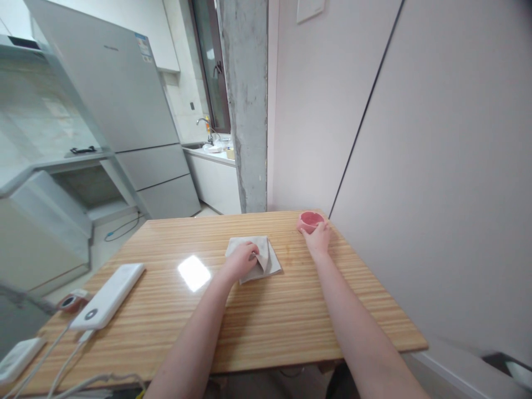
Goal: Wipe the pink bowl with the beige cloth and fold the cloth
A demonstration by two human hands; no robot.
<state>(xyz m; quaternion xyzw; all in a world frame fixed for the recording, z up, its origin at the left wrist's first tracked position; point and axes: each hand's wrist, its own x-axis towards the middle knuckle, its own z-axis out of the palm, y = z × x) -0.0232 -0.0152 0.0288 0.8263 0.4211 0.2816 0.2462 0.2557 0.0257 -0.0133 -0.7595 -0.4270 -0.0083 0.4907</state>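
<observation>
My left hand (240,260) presses a folded grey cloth (258,256), hiding its near corner; at two o'clock, my right hand (318,237) grips a pink cup (310,220) on the table (266,327).
</observation>
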